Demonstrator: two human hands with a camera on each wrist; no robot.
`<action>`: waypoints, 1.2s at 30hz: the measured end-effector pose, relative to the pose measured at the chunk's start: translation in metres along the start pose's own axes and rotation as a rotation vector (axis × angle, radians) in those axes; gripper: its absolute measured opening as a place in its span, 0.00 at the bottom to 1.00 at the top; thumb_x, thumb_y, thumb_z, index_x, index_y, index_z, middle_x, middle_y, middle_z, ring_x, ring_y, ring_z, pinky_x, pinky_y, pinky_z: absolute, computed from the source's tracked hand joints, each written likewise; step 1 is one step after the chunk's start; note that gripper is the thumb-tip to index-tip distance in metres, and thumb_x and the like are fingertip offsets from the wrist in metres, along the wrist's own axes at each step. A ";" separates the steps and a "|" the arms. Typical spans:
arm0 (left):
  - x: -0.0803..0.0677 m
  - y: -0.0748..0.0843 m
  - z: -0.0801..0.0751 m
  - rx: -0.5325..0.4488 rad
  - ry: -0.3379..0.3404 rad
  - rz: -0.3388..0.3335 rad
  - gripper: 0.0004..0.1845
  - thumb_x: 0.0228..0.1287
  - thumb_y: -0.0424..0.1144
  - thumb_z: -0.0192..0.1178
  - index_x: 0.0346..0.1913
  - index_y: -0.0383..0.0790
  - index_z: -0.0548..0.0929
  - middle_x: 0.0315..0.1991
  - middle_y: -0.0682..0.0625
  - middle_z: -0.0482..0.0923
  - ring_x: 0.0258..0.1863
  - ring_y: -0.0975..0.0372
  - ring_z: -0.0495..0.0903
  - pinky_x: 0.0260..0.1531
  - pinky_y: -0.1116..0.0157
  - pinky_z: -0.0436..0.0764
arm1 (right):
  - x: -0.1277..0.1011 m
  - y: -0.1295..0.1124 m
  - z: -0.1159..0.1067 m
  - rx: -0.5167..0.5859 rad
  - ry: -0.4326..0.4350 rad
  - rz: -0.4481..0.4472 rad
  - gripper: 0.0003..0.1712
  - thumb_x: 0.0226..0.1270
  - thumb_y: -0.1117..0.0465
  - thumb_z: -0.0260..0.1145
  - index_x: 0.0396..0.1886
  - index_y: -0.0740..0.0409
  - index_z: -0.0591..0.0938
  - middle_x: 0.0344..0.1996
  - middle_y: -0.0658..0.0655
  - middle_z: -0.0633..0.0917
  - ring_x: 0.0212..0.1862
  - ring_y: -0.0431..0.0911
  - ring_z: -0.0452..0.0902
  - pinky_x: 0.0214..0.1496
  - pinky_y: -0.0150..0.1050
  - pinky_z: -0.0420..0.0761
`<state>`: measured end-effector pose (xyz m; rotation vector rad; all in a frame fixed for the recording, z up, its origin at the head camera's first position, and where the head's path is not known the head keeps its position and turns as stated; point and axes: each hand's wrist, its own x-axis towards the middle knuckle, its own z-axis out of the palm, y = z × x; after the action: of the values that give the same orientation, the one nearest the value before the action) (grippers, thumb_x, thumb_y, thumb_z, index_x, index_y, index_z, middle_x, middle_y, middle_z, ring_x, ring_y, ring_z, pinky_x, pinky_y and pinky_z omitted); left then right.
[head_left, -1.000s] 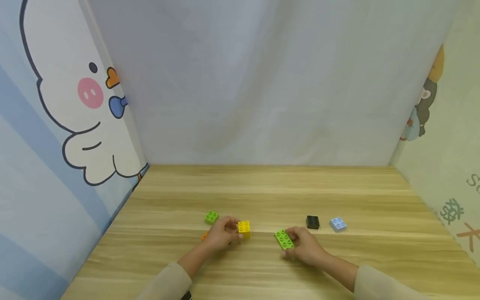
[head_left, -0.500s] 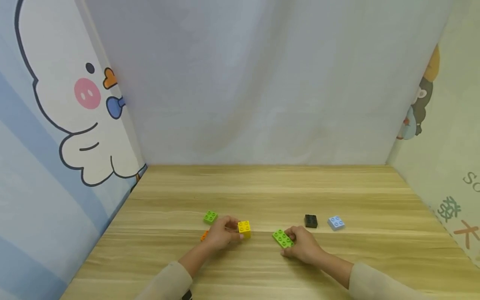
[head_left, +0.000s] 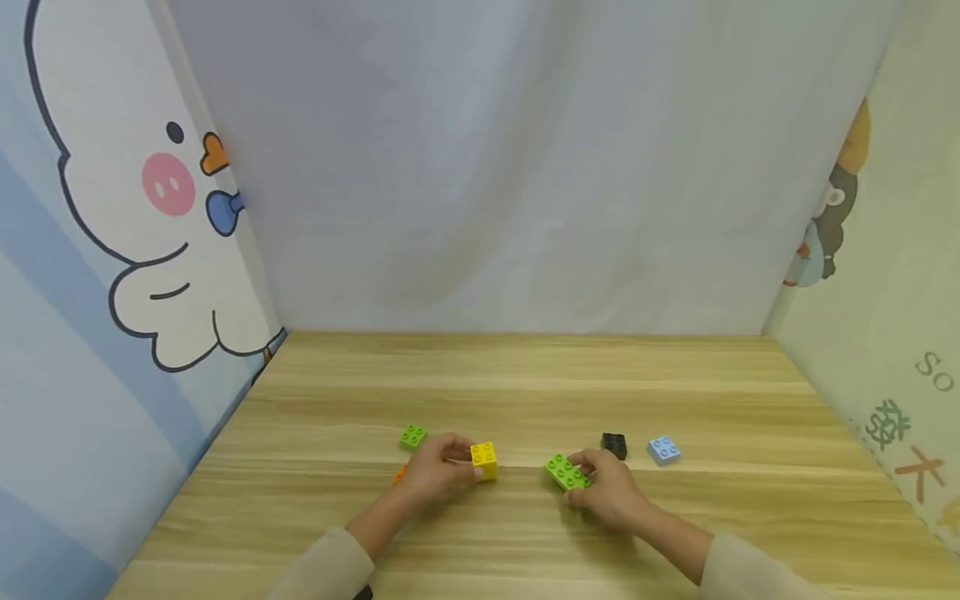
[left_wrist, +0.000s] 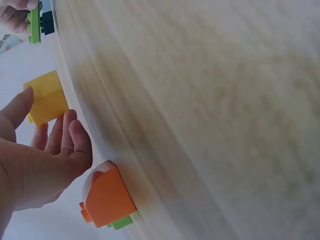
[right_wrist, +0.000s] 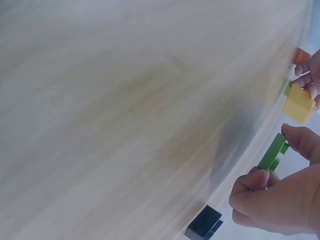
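Observation:
My left hand (head_left: 437,472) holds a yellow building brick (head_left: 484,462) upright, thumb on the near side and fingers at the far side. In the left wrist view the yellow brick (left_wrist: 48,96) stands right at the table surface. The right hand (head_left: 612,490) pinches a flat light-green brick (head_left: 566,472) with two rows of studs by its edges. This green brick (right_wrist: 273,151) is tilted and raised off the table in the right wrist view. A gap of table separates the two held bricks.
A small green brick (head_left: 413,437) and an orange brick (left_wrist: 110,197) lie beside the left hand, the orange one mostly hidden in the head view. Beyond the right hand are a black brick (head_left: 613,446) and a light-blue brick (head_left: 663,450). Curtains surround the wooden table (head_left: 525,383).
The right hand has tilted the flat green brick and lifted it from the table. The left hand keeps holding the yellow brick in place. The head view has shifted slightly.

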<state>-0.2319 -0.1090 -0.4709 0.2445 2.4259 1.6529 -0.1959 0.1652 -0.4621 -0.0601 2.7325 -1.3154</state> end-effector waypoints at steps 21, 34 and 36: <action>-0.004 0.016 0.012 -0.073 -0.142 -0.052 0.21 0.57 0.27 0.73 0.53 0.29 0.81 0.46 0.43 0.85 0.44 0.59 0.83 0.41 0.62 0.84 | -0.003 0.011 -0.024 0.042 -0.066 -0.058 0.28 0.50 0.71 0.80 0.53 0.71 0.83 0.41 0.58 0.83 0.40 0.48 0.71 0.41 0.39 0.72; 0.001 0.014 0.020 -0.064 -0.197 -0.068 0.20 0.56 0.25 0.74 0.52 0.29 0.82 0.44 0.44 0.86 0.44 0.59 0.84 0.42 0.62 0.85 | 0.001 0.013 -0.030 0.132 -0.121 -0.080 0.28 0.56 0.69 0.78 0.57 0.73 0.82 0.44 0.59 0.85 0.39 0.49 0.70 0.36 0.34 0.72; 0.001 0.013 0.022 -0.054 -0.206 -0.075 0.20 0.56 0.25 0.74 0.51 0.29 0.82 0.43 0.45 0.86 0.44 0.59 0.84 0.43 0.62 0.86 | 0.003 0.013 -0.030 0.148 -0.124 -0.079 0.29 0.58 0.69 0.78 0.59 0.73 0.81 0.45 0.60 0.84 0.41 0.49 0.71 0.37 0.35 0.73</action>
<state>-0.2273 -0.0846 -0.4664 0.2962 2.2102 1.5752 -0.2022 0.1965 -0.4544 -0.2317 2.5475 -1.4770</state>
